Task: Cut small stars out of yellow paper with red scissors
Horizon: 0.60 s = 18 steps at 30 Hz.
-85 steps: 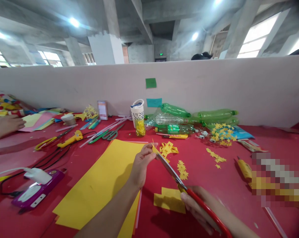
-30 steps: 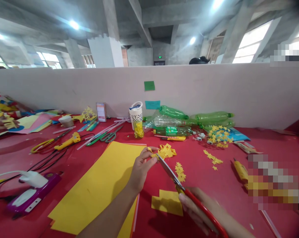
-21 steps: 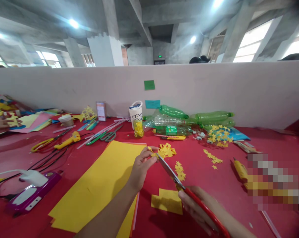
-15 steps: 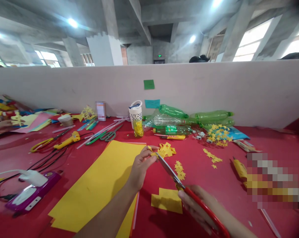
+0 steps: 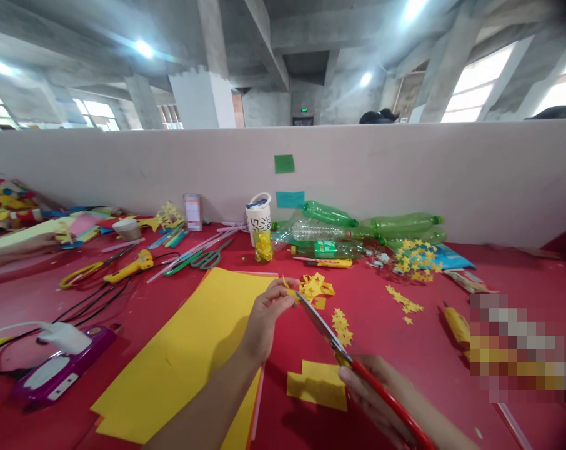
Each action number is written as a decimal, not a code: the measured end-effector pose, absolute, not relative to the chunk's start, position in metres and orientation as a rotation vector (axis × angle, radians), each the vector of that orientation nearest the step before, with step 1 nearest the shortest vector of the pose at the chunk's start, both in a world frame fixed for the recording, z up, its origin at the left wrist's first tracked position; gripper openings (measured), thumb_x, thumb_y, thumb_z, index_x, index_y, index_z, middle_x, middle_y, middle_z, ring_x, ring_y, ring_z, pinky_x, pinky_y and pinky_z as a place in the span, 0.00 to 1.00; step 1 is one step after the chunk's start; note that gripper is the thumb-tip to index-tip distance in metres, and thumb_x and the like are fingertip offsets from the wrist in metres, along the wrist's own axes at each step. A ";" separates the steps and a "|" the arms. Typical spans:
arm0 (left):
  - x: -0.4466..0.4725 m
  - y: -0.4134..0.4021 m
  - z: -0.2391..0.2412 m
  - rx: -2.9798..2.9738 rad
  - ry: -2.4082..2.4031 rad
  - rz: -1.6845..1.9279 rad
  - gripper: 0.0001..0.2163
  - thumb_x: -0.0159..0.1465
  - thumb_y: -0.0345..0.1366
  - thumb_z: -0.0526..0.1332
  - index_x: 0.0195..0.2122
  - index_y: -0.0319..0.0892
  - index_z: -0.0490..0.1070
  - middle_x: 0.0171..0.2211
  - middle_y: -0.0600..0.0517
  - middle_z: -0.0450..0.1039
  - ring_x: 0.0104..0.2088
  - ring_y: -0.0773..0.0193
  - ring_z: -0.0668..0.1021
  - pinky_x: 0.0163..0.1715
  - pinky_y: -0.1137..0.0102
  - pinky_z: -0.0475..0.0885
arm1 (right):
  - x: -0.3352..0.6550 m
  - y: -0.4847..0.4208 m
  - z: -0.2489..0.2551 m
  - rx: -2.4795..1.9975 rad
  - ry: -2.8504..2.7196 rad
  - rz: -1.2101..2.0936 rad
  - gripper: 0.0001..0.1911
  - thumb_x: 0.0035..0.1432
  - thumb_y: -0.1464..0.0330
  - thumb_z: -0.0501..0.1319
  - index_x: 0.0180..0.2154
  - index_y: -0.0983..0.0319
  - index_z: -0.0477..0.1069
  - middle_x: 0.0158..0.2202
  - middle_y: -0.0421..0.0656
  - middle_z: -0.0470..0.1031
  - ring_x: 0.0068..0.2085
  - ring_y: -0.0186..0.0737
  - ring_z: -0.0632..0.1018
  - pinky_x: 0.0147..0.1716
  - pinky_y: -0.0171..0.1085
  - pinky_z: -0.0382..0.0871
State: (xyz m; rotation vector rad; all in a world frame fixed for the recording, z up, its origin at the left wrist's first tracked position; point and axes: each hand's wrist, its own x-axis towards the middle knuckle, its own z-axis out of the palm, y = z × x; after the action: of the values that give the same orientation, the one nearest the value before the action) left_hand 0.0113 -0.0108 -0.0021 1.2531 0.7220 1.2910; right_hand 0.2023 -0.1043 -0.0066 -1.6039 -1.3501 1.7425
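My left hand pinches a small yellow paper piece above the red table. My right hand grips red-handled scissors whose blades reach up to that piece. A large yellow sheet lies under my left forearm. A yellow offcut lies by my right hand. Cut yellow stars and scraps are scattered just beyond the blades.
Green plastic bottles, a white cup and more yellow stars stand along the partition. Green scissors, a yellow glue gun, cables and a purple power strip lie left. Another person's hand holds paper far left.
My hands keep the same hold, with the scissors at the yellow piece throughout. The other person's hand at far left has moved with a pale sheet.
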 end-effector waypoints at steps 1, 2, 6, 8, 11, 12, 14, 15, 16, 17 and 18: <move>0.011 -0.010 -0.002 1.245 0.723 1.294 0.07 0.56 0.31 0.59 0.21 0.41 0.68 0.45 0.49 0.68 0.50 0.56 0.66 0.50 0.65 0.57 | 0.202 -0.105 -0.004 -1.600 -1.351 1.740 0.24 0.44 0.47 0.61 0.24 0.60 0.61 0.11 0.31 0.56 0.12 0.29 0.63 0.14 0.30 0.55; 0.011 -0.010 -0.003 1.240 0.728 1.297 0.07 0.56 0.32 0.59 0.21 0.41 0.68 0.45 0.49 0.68 0.51 0.56 0.66 0.51 0.64 0.57 | 0.201 -0.106 -0.001 -1.597 -1.349 1.736 0.24 0.45 0.47 0.62 0.24 0.60 0.60 0.11 0.30 0.56 0.12 0.28 0.62 0.13 0.29 0.53; 0.011 -0.007 -0.006 1.231 0.776 1.328 0.06 0.56 0.33 0.59 0.22 0.41 0.68 0.42 0.49 0.68 0.53 0.55 0.64 0.53 0.64 0.54 | 0.197 -0.110 0.011 -1.609 -1.315 1.694 0.25 0.45 0.46 0.61 0.24 0.60 0.57 0.12 0.30 0.56 0.11 0.25 0.59 0.12 0.28 0.48; 0.010 -0.006 -0.007 1.213 0.793 1.340 0.05 0.56 0.33 0.60 0.23 0.41 0.69 0.43 0.49 0.67 0.53 0.55 0.64 0.53 0.64 0.54 | 0.195 -0.111 0.015 -1.620 -1.308 1.676 0.25 0.46 0.47 0.61 0.24 0.61 0.58 0.11 0.30 0.57 0.11 0.25 0.60 0.12 0.28 0.48; 0.010 -0.005 -0.007 1.191 0.800 1.349 0.05 0.55 0.34 0.61 0.24 0.41 0.69 0.44 0.50 0.65 0.53 0.56 0.64 0.53 0.65 0.54 | 0.194 -0.111 0.017 -1.599 -1.339 1.672 0.24 0.47 0.49 0.61 0.22 0.61 0.57 0.10 0.29 0.56 0.10 0.24 0.58 0.12 0.29 0.47; 0.010 -0.005 -0.007 1.189 0.800 1.352 0.05 0.55 0.34 0.61 0.24 0.41 0.69 0.44 0.50 0.65 0.53 0.56 0.64 0.53 0.65 0.54 | 0.193 -0.111 0.017 -1.593 -1.345 1.672 0.24 0.48 0.49 0.61 0.22 0.60 0.57 0.10 0.29 0.56 0.10 0.23 0.56 0.12 0.29 0.46; 0.010 -0.006 -0.007 1.179 0.798 1.360 0.04 0.55 0.34 0.62 0.24 0.41 0.68 0.44 0.50 0.65 0.53 0.56 0.64 0.54 0.65 0.54 | 0.193 -0.111 0.017 -1.599 -1.328 1.668 0.24 0.47 0.48 0.61 0.22 0.60 0.56 0.10 0.29 0.56 0.09 0.22 0.55 0.12 0.29 0.45; 0.011 -0.006 -0.007 1.173 0.792 1.353 0.04 0.55 0.34 0.62 0.25 0.41 0.69 0.44 0.49 0.66 0.53 0.56 0.64 0.54 0.65 0.53 | 0.192 -0.111 0.017 -1.606 -1.316 1.665 0.25 0.47 0.47 0.60 0.22 0.60 0.56 0.10 0.29 0.56 0.09 0.22 0.55 0.11 0.29 0.44; 0.011 -0.007 -0.007 1.167 0.782 1.337 0.04 0.55 0.34 0.62 0.26 0.41 0.69 0.46 0.49 0.66 0.54 0.56 0.64 0.54 0.65 0.54 | 0.192 -0.112 0.017 -1.611 -1.304 1.663 0.25 0.47 0.46 0.59 0.23 0.60 0.56 0.10 0.29 0.55 0.09 0.23 0.56 0.11 0.29 0.43; 0.011 -0.007 -0.007 1.159 0.772 1.318 0.03 0.55 0.34 0.62 0.26 0.41 0.69 0.47 0.48 0.66 0.55 0.56 0.64 0.54 0.65 0.54 | 0.191 -0.112 0.016 -1.611 -1.296 1.660 0.26 0.46 0.45 0.59 0.23 0.60 0.56 0.10 0.29 0.55 0.09 0.23 0.56 0.11 0.29 0.42; 0.012 -0.008 -0.007 1.150 0.764 1.298 0.03 0.55 0.34 0.62 0.27 0.41 0.70 0.48 0.48 0.66 0.55 0.55 0.63 0.54 0.65 0.54 | 0.190 -0.112 0.016 -1.609 -1.291 1.657 0.26 0.46 0.45 0.59 0.23 0.60 0.56 0.10 0.29 0.54 0.09 0.23 0.56 0.10 0.29 0.42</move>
State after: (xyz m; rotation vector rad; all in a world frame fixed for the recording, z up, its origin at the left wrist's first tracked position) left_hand 0.0120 -0.0079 -0.0074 1.1503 0.7644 1.2981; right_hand 0.1905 -0.1123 0.0160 -1.6090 -1.2914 1.6565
